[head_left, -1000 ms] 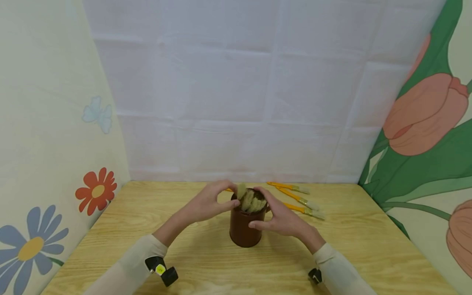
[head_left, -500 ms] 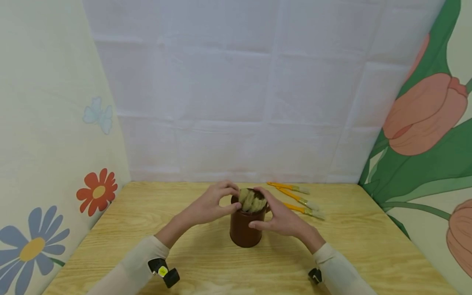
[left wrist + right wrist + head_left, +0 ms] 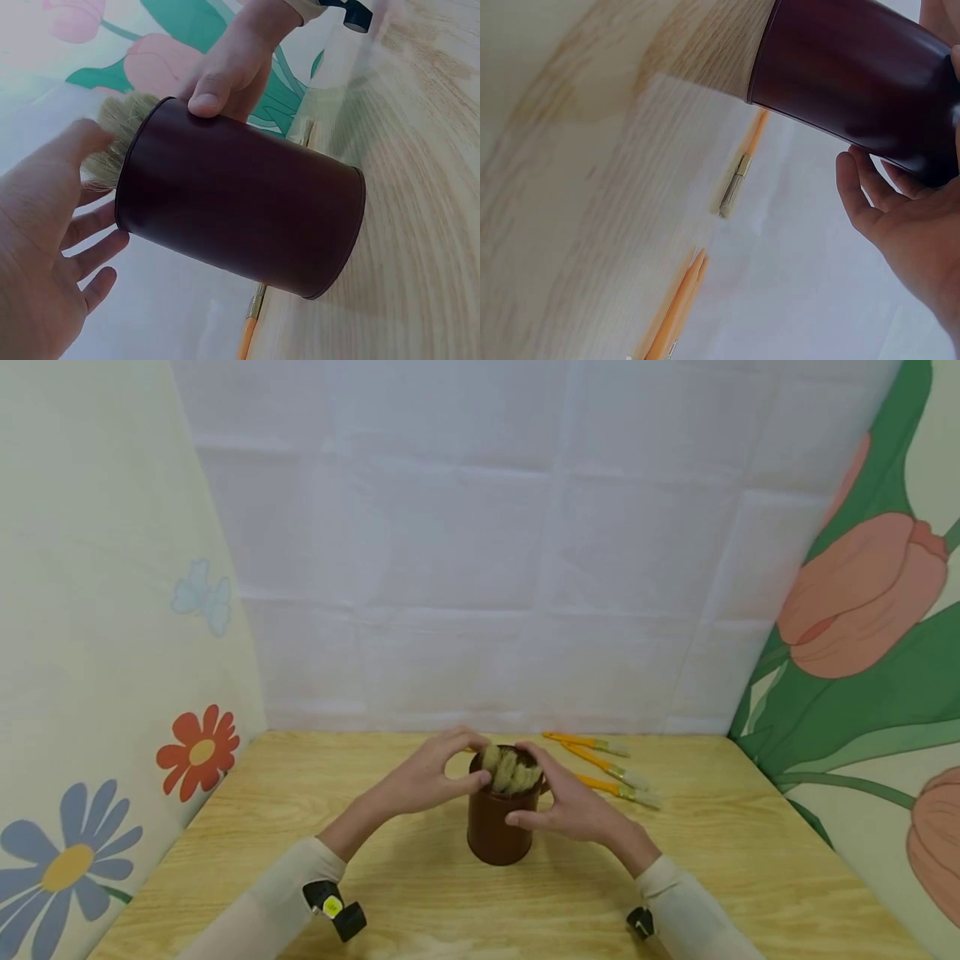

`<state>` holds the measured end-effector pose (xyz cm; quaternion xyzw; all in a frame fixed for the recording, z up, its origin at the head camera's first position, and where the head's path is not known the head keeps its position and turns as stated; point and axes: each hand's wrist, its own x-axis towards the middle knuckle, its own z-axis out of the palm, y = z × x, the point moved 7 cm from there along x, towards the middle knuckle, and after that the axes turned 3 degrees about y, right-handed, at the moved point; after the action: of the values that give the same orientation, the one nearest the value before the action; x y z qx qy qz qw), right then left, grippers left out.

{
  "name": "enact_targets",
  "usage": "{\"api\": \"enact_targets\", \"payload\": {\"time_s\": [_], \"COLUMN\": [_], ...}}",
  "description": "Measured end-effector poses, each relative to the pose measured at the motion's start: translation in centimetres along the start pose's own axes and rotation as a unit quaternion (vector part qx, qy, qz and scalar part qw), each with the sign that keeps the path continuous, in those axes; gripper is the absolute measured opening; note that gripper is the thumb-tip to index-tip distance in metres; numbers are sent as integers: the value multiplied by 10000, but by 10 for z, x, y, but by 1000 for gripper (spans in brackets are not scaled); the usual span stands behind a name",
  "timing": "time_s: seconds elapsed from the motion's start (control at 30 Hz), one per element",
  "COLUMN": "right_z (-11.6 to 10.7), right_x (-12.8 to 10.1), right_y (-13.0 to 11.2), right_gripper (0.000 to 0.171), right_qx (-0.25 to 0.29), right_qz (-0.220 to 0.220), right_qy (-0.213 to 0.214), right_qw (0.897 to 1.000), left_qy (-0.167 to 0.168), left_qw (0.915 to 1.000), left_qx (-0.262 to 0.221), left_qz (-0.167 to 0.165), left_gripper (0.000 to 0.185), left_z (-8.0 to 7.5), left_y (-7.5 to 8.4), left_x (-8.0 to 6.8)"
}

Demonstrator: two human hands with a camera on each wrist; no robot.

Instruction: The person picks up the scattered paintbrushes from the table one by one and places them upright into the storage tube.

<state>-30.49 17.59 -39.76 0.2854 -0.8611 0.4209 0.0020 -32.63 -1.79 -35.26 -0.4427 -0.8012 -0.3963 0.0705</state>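
Note:
A dark brown cup point(image 3: 495, 827) stands upright on the wooden table point(image 3: 420, 893), with several brushes point(image 3: 512, 768) in it, bristles up. My left hand point(image 3: 427, 781) arches over the cup's left rim: its thumb lies against the wall and its fingertips touch the bristles. In the left wrist view the left hand point(image 3: 45, 247) has relaxed, spread fingers beside the cup point(image 3: 232, 210) and the bristles point(image 3: 112, 142). My right hand point(image 3: 573, 806) grips the cup from the right, with its thumb point(image 3: 210, 101) pressed on the wall. The right wrist view shows the right hand point(image 3: 900, 232) curled beside the cup point(image 3: 855, 82).
Three orange-handled brushes point(image 3: 609, 767) lie on the table behind and to the right of the cup, and another brush point(image 3: 739, 180) lies just behind it. Printed cloth walls close in the table at the left, back and right.
The brush that stood taller than the others under my left fingers has sunk level with them in the cup. My right hand and the cup have stayed put.

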Motion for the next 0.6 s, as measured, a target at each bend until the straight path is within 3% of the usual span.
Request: {"api": "enact_targets", "payload": {"time_s": [0.2, 0.37, 0.6], "right_z": [0, -1, 1], "right_x": [0, -1, -1], "right_y": [-1, 1, 0], "right_gripper": [95, 97, 97], "right_qx": [-21, -59, -90], "right_qz": [-60, 133, 154], "right_qy": [-4, 71, 110], "right_qw": [10000, 9999, 9998], "left_qy": [307, 649, 619], "left_qw": [9989, 9964, 9964], "left_qx": [-356, -547, -414], "left_qz": [-35, -79, -402], "left_gripper": [33, 33, 39], "left_z": [-7, -14, -7], "left_y": [-8, -25, -56], "left_x": [9, 21, 36]}}
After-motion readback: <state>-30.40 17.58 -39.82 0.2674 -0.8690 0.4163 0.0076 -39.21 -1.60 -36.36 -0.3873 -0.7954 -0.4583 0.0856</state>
